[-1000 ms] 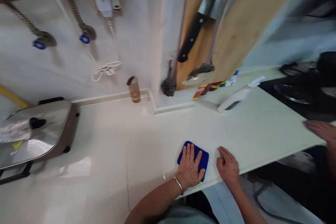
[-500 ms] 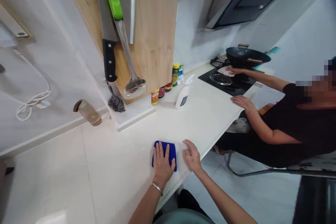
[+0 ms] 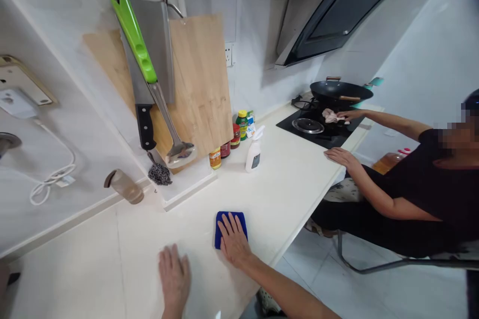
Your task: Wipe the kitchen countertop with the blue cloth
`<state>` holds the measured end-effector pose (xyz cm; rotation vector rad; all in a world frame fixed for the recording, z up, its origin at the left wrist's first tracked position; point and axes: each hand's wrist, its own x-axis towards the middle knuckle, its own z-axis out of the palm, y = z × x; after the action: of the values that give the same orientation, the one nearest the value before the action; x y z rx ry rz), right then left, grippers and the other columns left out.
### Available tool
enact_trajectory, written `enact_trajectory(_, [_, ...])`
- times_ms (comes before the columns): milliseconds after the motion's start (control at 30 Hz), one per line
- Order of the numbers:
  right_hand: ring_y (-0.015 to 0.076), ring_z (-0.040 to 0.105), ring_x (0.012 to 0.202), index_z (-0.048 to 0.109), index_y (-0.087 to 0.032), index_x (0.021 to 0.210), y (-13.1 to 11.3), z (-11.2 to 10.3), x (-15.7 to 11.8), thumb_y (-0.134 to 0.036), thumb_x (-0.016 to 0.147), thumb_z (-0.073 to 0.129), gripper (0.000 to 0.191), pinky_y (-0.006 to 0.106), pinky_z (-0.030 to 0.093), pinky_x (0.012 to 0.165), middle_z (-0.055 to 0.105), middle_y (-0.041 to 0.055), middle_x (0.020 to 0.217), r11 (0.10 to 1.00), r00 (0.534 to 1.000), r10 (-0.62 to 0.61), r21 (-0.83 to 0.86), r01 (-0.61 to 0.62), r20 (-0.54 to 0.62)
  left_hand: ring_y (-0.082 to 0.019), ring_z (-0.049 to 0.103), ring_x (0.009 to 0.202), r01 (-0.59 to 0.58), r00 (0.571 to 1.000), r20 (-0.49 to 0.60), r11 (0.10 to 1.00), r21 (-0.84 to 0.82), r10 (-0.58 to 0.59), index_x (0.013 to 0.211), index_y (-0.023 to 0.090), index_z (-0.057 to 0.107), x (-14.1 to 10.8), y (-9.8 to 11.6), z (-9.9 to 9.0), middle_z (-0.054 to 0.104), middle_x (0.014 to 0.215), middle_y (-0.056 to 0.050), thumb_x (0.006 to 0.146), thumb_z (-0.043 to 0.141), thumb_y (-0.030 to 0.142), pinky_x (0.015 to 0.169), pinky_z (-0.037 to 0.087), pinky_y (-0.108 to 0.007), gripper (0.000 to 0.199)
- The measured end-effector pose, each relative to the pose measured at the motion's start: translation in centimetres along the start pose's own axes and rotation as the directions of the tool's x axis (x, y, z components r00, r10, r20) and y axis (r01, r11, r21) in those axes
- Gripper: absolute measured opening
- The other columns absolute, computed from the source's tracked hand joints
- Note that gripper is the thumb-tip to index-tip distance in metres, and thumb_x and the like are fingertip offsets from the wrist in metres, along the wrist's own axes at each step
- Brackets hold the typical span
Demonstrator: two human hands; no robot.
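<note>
A folded blue cloth (image 3: 220, 241) lies on the white countertop (image 3: 280, 194). My right hand (image 3: 235, 241) rests flat on top of it, fingers stretched and a little apart, covering its middle. To the left, my left hand (image 3: 174, 279) is over the counter with nothing in it; its fingers are extended and slightly blurred. A white spray bottle (image 3: 253, 157) stands upright beyond the cloth.
A co-worker's hand (image 3: 348, 114) holds a pale cloth (image 3: 330, 115) on the black stove (image 3: 299, 132), near a wok (image 3: 340, 92). Knives, a green-handled ladle (image 3: 140, 52) and a cutting board (image 3: 202, 79) hang at the wall. Jars and a tilted brown container (image 3: 125, 187) stand behind.
My left hand has left the blue cloth and moved left. My right hand has come onto the cloth instead. The view has tilted up, and the co-worker's pale cloth has bunched and shifted.
</note>
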<state>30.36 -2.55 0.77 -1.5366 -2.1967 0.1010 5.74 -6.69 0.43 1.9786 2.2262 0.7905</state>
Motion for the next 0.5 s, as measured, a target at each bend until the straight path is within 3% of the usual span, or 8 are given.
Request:
enact_trajectory(100, [0.0311,0.012,0.151,0.018,-0.011,0.156,0.6,-0.2,-0.4,-0.032,0.097,0.042,0.067,0.057,0.023,0.124,0.020,0.0123,0.162,1.000,1.000,-0.019,-0.022,0.020,0.017,-0.042,0.017,0.150,0.193,0.981,-0.006,0.974,0.122,-0.194,0.143,0.001,0.046,-1.3,-2.4,-1.9,0.033,0.154,-0.031,0.099,0.021,0.048,0.117,0.024,-0.062,0.069])
enact_trajectory(200, [0.0303,0.015,0.150,0.015,-0.012,0.156,2.1,-1.7,-1.4,-0.036,0.098,0.041,0.069,0.053,0.026,0.123,0.018,0.0120,0.163,0.994,0.992,-0.108,-0.022,0.110,0.068,-0.041,0.018,0.150,0.285,0.956,0.017,0.940,0.189,-0.294,0.148,0.006,0.042,-1.8,-2.3,-2.6,0.031,0.158,-0.026,0.099,0.019,0.049,0.119,0.019,-0.061,0.069])
enact_trajectory(367, [0.0288,0.017,0.150,0.015,-0.017,0.157,6.9,-5.2,-4.1,-0.034,0.097,0.045,0.069,0.052,0.028,0.122,0.019,0.0082,0.163,0.976,0.969,-0.211,-0.016,0.215,0.128,-0.044,0.017,0.149,0.313,0.948,-0.038,0.906,0.286,-0.316,0.146,0.005,0.043,-1.4,-0.2,-2.5,0.032,0.156,-0.027,0.097,0.017,0.052,0.118,0.020,-0.061,0.073])
enact_trajectory(500, [0.0276,0.017,0.150,0.016,-0.018,0.157,12.6,-7.3,-5.8,-0.033,0.098,0.043,0.067,0.052,0.029,0.122,0.021,0.0072,0.162,0.981,0.977,-0.179,-0.051,0.186,0.114,-0.044,0.016,0.149,0.245,0.969,-0.085,0.910,0.335,-0.230,0.144,0.002,0.045,-1.3,0.7,-2.6,0.033,0.154,-0.030,0.096,0.016,0.054,0.115,0.024,-0.062,0.076])
